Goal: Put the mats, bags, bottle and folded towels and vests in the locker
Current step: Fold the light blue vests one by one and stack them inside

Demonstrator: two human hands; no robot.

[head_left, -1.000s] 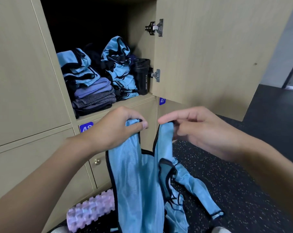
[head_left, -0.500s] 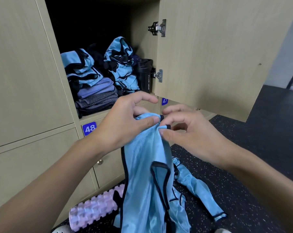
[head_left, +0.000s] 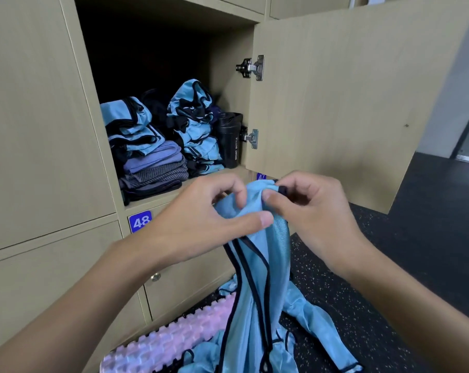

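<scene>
A light blue vest (head_left: 257, 278) with black trim hangs in front of me, folded lengthwise. My left hand (head_left: 201, 219) and my right hand (head_left: 308, 208) pinch its top edge together, just below the open locker (head_left: 228, 39). Inside the locker sit two piles of folded blue vests (head_left: 195, 130), folded purple and grey towels (head_left: 155, 168) under the left pile, and a black sport bottle (head_left: 231, 140) at the right. More blue vests (head_left: 306, 319) lie on the floor below.
The locker door (head_left: 349, 103) stands open to the right. A pink ridged foam roller (head_left: 171, 340) lies on the dark speckled floor (head_left: 416, 265) against the lower lockers. A blue plate numbered 48 (head_left: 140, 221) marks the locker beneath.
My two hands came together, bringing the vest's two shoulder straps side by side into one fold. The view has shifted a little upward.
</scene>
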